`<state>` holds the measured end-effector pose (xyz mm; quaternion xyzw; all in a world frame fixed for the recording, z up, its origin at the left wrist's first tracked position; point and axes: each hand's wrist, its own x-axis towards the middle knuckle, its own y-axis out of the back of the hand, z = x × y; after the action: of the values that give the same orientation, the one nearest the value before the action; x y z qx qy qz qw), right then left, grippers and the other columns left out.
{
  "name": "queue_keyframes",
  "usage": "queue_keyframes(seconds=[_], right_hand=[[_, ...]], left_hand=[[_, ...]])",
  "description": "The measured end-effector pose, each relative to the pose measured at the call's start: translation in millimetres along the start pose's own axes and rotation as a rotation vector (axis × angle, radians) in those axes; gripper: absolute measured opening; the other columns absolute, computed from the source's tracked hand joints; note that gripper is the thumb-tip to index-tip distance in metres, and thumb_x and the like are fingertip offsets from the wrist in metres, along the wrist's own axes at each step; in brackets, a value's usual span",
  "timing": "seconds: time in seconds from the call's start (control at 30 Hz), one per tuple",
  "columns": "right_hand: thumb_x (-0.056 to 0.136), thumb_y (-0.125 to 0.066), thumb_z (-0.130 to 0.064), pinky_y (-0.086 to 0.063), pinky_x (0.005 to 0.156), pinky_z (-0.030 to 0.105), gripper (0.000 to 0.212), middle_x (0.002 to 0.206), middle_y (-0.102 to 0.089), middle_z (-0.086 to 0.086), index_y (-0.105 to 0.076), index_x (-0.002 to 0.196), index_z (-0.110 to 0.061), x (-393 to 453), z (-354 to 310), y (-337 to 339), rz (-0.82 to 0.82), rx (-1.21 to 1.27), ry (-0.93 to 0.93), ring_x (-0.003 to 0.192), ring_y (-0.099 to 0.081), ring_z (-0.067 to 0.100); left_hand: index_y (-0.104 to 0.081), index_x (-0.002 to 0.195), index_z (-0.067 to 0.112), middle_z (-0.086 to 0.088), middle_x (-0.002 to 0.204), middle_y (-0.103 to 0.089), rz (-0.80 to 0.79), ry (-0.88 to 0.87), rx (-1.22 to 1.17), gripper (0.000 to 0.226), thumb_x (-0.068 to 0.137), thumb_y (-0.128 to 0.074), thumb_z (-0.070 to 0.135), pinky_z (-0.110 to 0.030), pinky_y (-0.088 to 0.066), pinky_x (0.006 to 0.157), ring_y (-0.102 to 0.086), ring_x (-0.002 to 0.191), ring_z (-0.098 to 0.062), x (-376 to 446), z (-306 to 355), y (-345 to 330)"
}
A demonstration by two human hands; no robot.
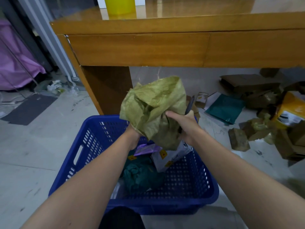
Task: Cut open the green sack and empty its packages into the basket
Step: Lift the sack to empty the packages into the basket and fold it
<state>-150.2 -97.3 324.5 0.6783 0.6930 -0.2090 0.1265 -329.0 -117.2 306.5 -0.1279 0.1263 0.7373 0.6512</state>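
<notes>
A person holds a crumpled green sack (153,109) in both hands above the far rim of a blue plastic basket (92,146) that stands on a pale tiled floor (33,154) in front of a wooden desk (140,48). The left hand (134,138) is largely hidden beneath the woven fabric, so whether its fingers are closed cannot be told, though the sack rests against it. The right hand (184,124) is clenched on a fold of the sack and at the same time grips a dark, slim tool (189,104) whose tip points up and away (its blade, if any, is too blurred to make out). Inside the basket lie several packages: a dark green soft parcel (140,176) near the middle, a purple mailer (146,148) and a white mailer (171,156) toward the far side, the latter two partly under the sack. Small yellow stickers on the mailers carry marks too small to read. To the right of the basket, cardboard boxes (247,83), a teal bag (226,106) and a yellow carton (292,111) are strewn over the floor. A yellow container (119,5) stands on the desk's far left edge.
</notes>
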Motion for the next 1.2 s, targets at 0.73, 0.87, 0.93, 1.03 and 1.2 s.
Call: queue_keyframes(seconds=[0.73, 0.87, 0.93, 1.03, 1.2], right_hand=[[0.077, -0.075, -0.011, -0.059, 0.080, 0.043, 0.013, 0.100, -0.072, 0.012, -0.068, 0.087, -0.012, 0.4, 3.1, 2.9, 0.148, 0.360, 0.139, 0.088, -0.069, 0.026], [0.077, -0.076, -0.012, -0.059, 0.082, 0.045, 0.021, 0.100, -0.075, 0.009, -0.071, 0.097, -0.011, 0.8, 7.3, 12.1, 0.033, 0.300, 0.114, 0.091, -0.071, 0.028], [0.077, -0.077, -0.016, -0.059, 0.076, 0.041, 0.026, 0.098, -0.073, 0.009, -0.069, 0.100, -0.011, 2.9, 10.3, 16.8, 0.053, 0.223, 0.050, 0.089, -0.070, 0.028], [0.071, -0.081, -0.034, -0.057, 0.072, 0.038, 0.049, 0.107, -0.069, 0.009, -0.063, 0.113, -0.015, 2.1, 13.5, 18.7, 0.021, 0.109, -0.091, 0.095, -0.067, 0.029], [0.080, -0.069, -0.049, -0.050, 0.090, 0.048, 0.033, 0.112, -0.066, 0.006, -0.062, 0.104, -0.029, -4.8, 15.2, 23.3, -0.135, 0.139, -0.190, 0.103, -0.061, 0.029]], left_hand=[[-0.061, 0.096, 0.011, -0.013, 0.093, -0.064, 0.046, 0.457, -0.506, 0.015, 0.087, -0.063, 0.022, -0.043, -0.049, 0.078, -0.060, 0.084, -0.029, -6.7, 16.8, -4.8], [-0.060, 0.102, 0.014, -0.017, 0.106, -0.063, -0.150, 0.455, -0.458, 0.021, 0.091, -0.059, 0.032, -0.064, -0.034, 0.099, -0.057, 0.099, -0.036, -15.3, 8.5, 4.3], [-0.061, 0.105, 0.013, -0.015, 0.104, -0.065, -0.151, 0.319, -0.517, 0.016, 0.096, -0.052, 0.023, -0.055, -0.046, 0.088, -0.060, 0.096, -0.034, -17.1, 9.6, 0.1], [-0.064, 0.114, 0.012, -0.015, 0.114, -0.067, -0.180, 0.202, -0.616, 0.027, 0.098, -0.047, 0.026, -0.048, -0.050, 0.087, -0.062, 0.103, -0.033, -15.5, 9.5, -4.4], [-0.067, 0.115, 0.009, -0.017, 0.118, -0.069, -0.210, 0.220, -0.679, 0.041, 0.098, -0.044, 0.038, -0.048, -0.050, 0.090, -0.064, 0.107, -0.033, -13.2, 7.5, -9.3]])
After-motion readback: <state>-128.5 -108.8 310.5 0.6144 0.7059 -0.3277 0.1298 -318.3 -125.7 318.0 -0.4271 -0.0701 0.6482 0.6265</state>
